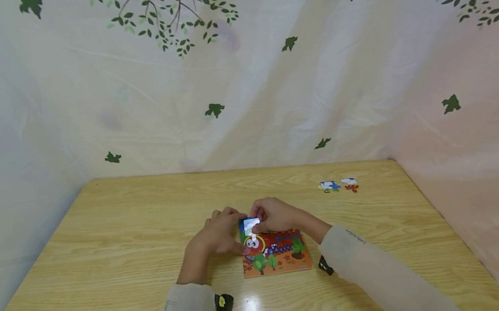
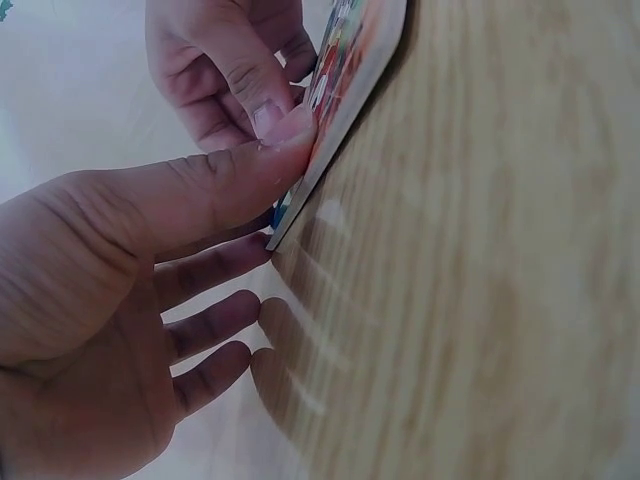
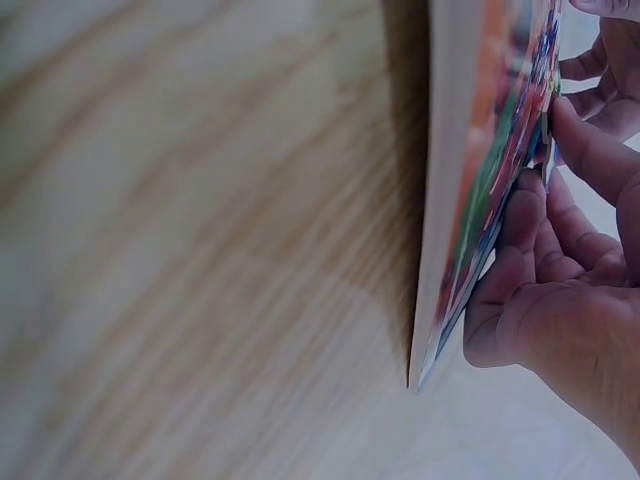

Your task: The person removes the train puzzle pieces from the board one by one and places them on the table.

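A jigsaw puzzle board lies flat on the table, showing a red smiling character with big eyes and green trees. At its upper left my right hand pinches a puzzle piece, pale with glare, between thumb and fingers. My left hand is at the board's left side, fairly straight-fingered. In the left wrist view its thumb rests on the board's edge, and the other fingers touch the table around the corner. The right wrist view shows the piece tilted against the board; its far side is hidden.
Two loose puzzle pieces, one blue and white and one white and red, lie towards the back right of the wooden table. Printed cloth hangs behind and beside the table. Dark wrist-worn items show near both sleeves.
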`<state>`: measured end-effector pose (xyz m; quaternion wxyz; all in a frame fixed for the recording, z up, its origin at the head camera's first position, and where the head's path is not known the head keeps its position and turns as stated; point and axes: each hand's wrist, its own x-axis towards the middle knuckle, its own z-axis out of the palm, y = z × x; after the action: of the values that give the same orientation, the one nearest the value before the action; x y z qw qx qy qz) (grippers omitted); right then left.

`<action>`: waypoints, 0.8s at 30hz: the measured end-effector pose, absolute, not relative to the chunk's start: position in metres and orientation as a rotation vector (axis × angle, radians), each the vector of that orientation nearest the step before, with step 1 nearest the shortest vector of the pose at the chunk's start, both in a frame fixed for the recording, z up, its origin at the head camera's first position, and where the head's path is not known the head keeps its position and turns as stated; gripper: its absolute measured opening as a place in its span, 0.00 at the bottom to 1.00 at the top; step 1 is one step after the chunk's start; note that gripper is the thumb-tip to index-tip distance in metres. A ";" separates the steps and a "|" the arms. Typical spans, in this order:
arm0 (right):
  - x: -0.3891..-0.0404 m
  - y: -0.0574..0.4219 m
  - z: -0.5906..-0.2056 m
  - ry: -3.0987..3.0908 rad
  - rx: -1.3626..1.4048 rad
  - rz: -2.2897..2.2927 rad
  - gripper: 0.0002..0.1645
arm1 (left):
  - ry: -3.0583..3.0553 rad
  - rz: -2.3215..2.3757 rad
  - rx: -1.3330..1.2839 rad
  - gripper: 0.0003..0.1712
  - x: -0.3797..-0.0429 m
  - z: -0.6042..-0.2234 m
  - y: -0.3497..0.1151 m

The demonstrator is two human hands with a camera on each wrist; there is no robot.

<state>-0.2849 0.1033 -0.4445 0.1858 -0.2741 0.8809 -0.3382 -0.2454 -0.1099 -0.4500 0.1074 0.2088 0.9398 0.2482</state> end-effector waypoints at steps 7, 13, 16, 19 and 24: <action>-0.287 0.105 -0.446 2.476 -0.756 -0.949 0.14 | 2.768 0.734 0.612 0.46 -0.246 -0.451 -0.110; -0.289 0.107 -0.446 2.462 -0.736 -0.968 0.09 | 2.772 0.725 0.609 0.47 -0.246 -0.451 -0.110; -0.290 0.109 -0.445 2.424 -0.706 -1.022 0.06 | 2.776 0.723 0.614 0.47 -0.246 -0.452 -0.110; -0.290 0.110 -0.446 2.378 -0.680 -1.077 0.06 | 2.775 0.724 0.613 0.48 -0.246 -0.452 -0.110; -0.291 0.112 -0.447 2.310 -0.628 -1.157 0.07 | 2.770 0.735 0.602 0.48 -0.246 -0.452 -0.111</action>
<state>-0.2914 0.1119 -0.4473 0.2393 -0.2293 0.8436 -0.4225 -0.2460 -0.1106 -0.4523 0.1065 0.2045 0.9405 0.2497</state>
